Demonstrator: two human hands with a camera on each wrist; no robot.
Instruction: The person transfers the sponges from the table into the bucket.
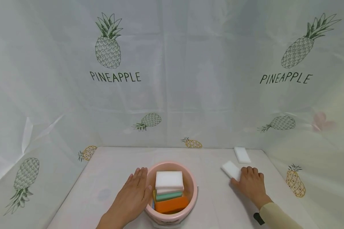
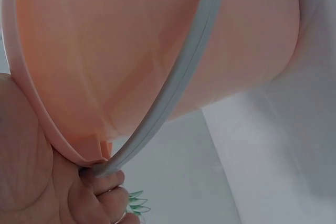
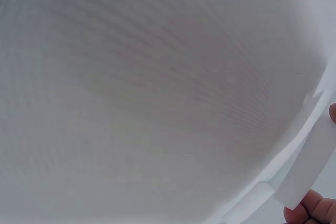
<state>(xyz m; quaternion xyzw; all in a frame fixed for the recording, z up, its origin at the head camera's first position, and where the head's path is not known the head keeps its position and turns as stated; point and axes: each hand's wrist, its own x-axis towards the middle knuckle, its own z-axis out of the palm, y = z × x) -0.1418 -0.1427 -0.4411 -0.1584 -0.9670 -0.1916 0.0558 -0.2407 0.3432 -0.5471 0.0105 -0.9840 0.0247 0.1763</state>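
A pink bucket (image 1: 193, 187) stands near the front of the table. Inside it lie white sponges (image 1: 169, 180), a green sponge (image 1: 169, 196) and an orange sponge (image 1: 172, 205). My left hand (image 1: 132, 194) rests against the bucket's left rim with its fingers extended; the left wrist view shows the palm at the rim, close to the end of the grey handle (image 2: 181, 77). On the right, my right hand (image 1: 251, 183) pinches a white sponge (image 1: 230, 168) between thumb and fingers. That sponge (image 3: 307, 169) appears tilted in the right wrist view.
Another white sponge (image 1: 242, 155) lies at the table's back right, just beyond the right hand. The pale table (image 1: 109, 168) is bordered at the back and sides by a hanging sheet (image 1: 200, 70) printed with pineapples.
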